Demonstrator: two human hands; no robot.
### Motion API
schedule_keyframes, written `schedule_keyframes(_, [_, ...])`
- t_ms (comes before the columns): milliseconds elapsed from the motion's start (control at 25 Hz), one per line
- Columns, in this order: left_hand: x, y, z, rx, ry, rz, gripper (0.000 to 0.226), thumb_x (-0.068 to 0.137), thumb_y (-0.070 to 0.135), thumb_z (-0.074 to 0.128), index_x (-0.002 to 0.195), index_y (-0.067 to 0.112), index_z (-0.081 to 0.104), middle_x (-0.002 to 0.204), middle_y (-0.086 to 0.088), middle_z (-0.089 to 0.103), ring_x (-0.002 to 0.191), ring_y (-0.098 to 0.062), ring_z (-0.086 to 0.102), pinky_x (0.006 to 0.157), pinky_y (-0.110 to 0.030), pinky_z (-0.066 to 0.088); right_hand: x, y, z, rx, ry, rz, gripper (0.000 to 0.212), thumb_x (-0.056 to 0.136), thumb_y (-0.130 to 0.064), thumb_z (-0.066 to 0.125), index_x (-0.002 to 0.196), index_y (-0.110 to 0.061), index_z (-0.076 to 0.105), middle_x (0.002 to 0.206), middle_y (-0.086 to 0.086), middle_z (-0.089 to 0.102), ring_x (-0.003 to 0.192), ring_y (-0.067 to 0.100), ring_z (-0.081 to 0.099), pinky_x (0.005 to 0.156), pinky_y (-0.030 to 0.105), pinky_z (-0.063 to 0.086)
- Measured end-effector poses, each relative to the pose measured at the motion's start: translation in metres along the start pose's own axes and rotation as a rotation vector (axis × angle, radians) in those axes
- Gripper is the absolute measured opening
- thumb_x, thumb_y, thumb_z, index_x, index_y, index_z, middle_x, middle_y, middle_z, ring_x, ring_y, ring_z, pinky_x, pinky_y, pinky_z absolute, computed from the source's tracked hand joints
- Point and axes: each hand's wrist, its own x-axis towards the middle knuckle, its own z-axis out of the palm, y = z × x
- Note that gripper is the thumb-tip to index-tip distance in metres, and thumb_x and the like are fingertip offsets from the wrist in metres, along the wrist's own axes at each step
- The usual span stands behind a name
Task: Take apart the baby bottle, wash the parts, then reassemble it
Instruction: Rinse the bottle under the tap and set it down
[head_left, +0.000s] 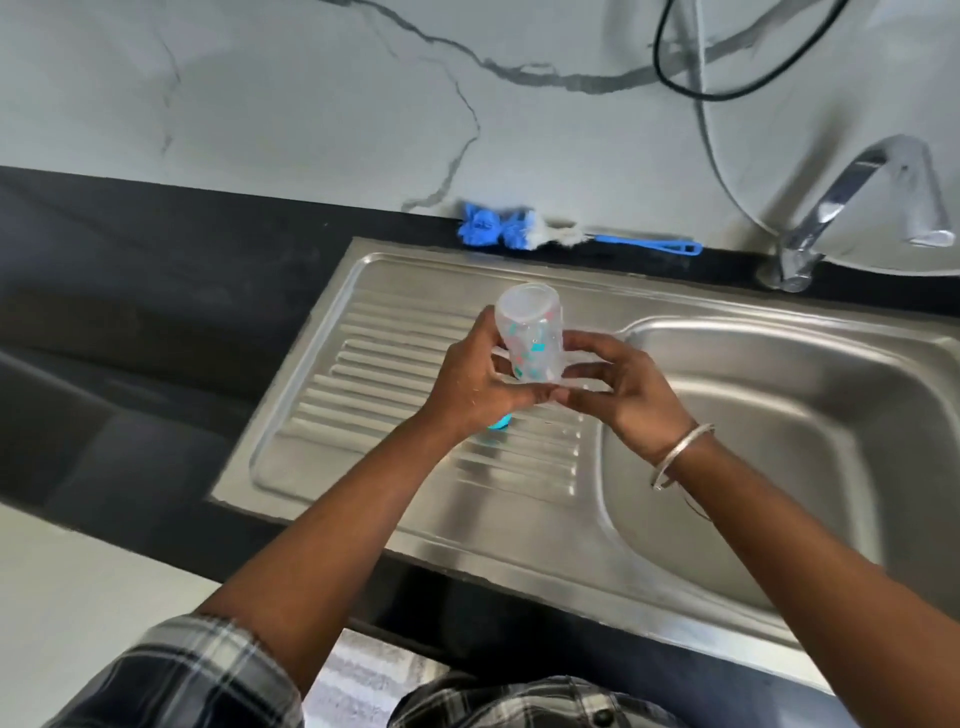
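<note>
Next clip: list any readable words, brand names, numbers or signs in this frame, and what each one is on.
None can be read.
baby bottle: teal and pink printed marks, too blurred to tell whether they are text or pattern.
bottle brush: no marking visible.
tap and sink: no marking visible.

Clear bottle (531, 338) with teal patches, blue-and-white brush (524, 235), steel sink (753, 441), black counter (130, 291), plaid sleeve (176, 675)
</note>
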Motion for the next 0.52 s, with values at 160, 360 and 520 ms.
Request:
schedule_keyframes(160, [0.016,-0.046,-0.065,0.105,-0.090,0.020,0.081,0.055,0.026,0.095,0.123,0.014,0.052,0.112,-0.001,0.066,0.095,-0.018,0.067,0.080,-0.034,0.059,0.050,0.009,0.069,-0.172,0.041,-0.011,0.045,0.074,-0.007,0.079,0.115,-0.012,0.063,0.105,0.003,0.070,0.093,0.013,0.068,0.088,0.032,0.055])
schedule_keyframes(360, [0.046,-0.107,-0.128,0.188,-0.121,-0.035,0.060,0.063,0.030,0.091,0.115,0.018,0.064,0.113,-0.001,0.069,0.100,-0.012,0.066,0.091,-0.033,0.054,0.110,0.030,0.139,-0.364,0.119,-0.003,0.047,0.074,-0.016,0.080,0.116,-0.013,0.059,0.098,0.001,0.069,0.090,0.014,0.068,0.085,0.028,0.055])
schedule_keyframes(520, [0.066,-0.145,-0.159,0.168,-0.110,-0.118,0.053,0.066,0.021,0.090,0.114,0.015,0.067,0.107,0.001,0.072,0.096,-0.011,0.068,0.091,-0.030,0.055,0.148,0.047,0.176,-0.341,0.077,0.094,0.053,0.072,-0.013,0.081,0.118,-0.013,0.055,0.099,0.004,0.069,0.091,0.019,0.069,0.083,0.032,0.056])
